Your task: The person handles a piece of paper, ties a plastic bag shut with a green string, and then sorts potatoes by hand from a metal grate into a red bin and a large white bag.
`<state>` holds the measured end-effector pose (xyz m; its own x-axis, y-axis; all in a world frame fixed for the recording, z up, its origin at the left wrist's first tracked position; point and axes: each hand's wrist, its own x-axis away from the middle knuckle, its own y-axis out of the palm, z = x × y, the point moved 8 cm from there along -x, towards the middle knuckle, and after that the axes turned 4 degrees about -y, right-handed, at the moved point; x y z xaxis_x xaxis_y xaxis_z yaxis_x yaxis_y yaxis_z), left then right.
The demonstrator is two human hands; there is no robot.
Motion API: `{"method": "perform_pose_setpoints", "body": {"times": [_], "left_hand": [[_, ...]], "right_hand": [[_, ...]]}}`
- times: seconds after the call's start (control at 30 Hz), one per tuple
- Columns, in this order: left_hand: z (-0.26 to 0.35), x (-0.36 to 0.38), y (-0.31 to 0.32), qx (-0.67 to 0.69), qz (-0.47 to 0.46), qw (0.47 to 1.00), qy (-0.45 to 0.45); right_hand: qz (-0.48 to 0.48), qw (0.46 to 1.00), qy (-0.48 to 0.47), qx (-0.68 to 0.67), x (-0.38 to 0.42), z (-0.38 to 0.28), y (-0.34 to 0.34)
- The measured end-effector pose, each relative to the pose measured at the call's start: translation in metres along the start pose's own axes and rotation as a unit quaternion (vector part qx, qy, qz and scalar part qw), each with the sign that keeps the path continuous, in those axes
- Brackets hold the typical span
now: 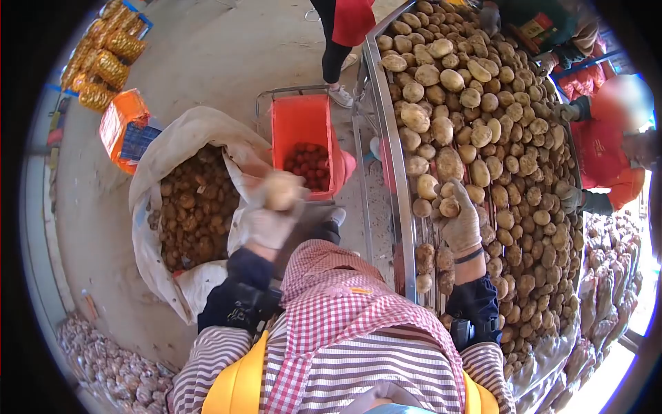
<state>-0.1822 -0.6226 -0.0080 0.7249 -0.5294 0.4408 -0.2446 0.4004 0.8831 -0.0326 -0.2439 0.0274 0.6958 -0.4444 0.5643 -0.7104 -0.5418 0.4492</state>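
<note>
My left hand [270, 224], gloved and blurred by motion, is closed on a potato [283, 190] between the big white sack [148, 207] and the red bin [291, 121]. Brown potatoes [196, 207] fill the inside of the sack. On the right, my gloved right hand [460, 224] has its fingers curled round small potatoes [449, 207] at the near edge of the sorting table, whose metal rim [393, 138] runs along its left side. Many loose potatoes [510, 165] cover the table.
A co-worker in red [603, 148] reaches over the table's far side. Another person's gloved hand [490, 19] is at the top. A person's legs [333, 55] stand beyond the bin. Orange container [124, 131] and yellow net bags [110, 69] lie upper left.
</note>
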Motion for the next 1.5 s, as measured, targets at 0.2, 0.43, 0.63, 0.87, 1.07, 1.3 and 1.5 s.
{"method": "perform_pose_setpoints", "body": {"times": [0.2, 0.43, 0.63, 0.87, 1.07, 1.3, 1.5], "left_hand": [[0.065, 0.066, -0.057, 0.083, 0.2, 0.969, 0.119], [-0.118, 0.029, 0.03, -0.084, 0.047, 0.964, -0.247], [-0.065, -0.026, -0.009, -0.007, 0.087, 0.97, -0.228], [0.015, -0.089, 0.001, -0.598, 0.18, 0.74, 0.251], [-0.183, -0.049, 0.157, -0.783, -0.381, 0.437, 0.226], [-0.309, -0.085, 0.113, -0.921, -0.37, 0.112, -0.038], [-0.259, -0.121, 0.182, -0.875, -0.346, 0.32, 0.109]], "right_hand": [[-0.061, 0.997, -0.024, 0.043, 0.017, 0.019, 0.061], [-0.289, 0.798, -0.199, 0.49, 0.045, 0.094, 0.14], [-0.232, 0.705, -0.29, 0.604, 0.069, 0.05, 0.117], [-0.028, 0.587, -0.417, 0.694, 0.104, 0.004, 0.022], [0.107, 0.56, -0.337, 0.749, 0.161, 0.003, -0.074], [0.177, 0.589, -0.338, 0.712, 0.174, 0.019, -0.107], [0.247, 0.602, -0.34, 0.679, 0.176, -0.002, -0.11]]}}
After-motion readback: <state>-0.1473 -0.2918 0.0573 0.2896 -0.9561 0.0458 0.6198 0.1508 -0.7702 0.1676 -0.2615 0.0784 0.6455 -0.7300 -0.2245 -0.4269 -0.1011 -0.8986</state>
